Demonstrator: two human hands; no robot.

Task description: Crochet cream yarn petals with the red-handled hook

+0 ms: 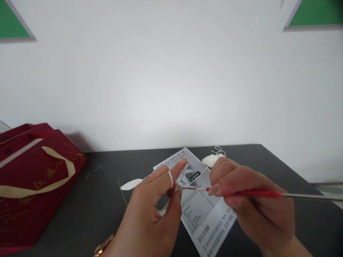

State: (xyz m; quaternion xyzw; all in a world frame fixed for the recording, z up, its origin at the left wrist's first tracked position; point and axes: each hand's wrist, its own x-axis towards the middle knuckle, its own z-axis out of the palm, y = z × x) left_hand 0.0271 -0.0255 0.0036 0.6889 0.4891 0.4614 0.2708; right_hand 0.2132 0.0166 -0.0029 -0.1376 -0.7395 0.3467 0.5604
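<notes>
My left hand (158,203) pinches a small piece of white crochet work (178,188) between thumb and fingers. White yarn (170,178) loops round its raised index finger. In my right hand (254,203) is a crochet hook with a red grip (259,193); its thin metal tip meets the crochet piece at my left fingertips. Beneath both hands lies a printed paper sheet (199,217) with a picture and text. Behind my right hand rests a white yarn bundle (211,160), and a strand runs from that side toward my left hand.
A dark red gift bag (40,189) with a cream ribbon handle stands at the left on the dark table (107,178). A white leaf-shaped piece (131,184) and a thin green strand (122,192) lie left of the paper. The white wall (166,78) rises behind.
</notes>
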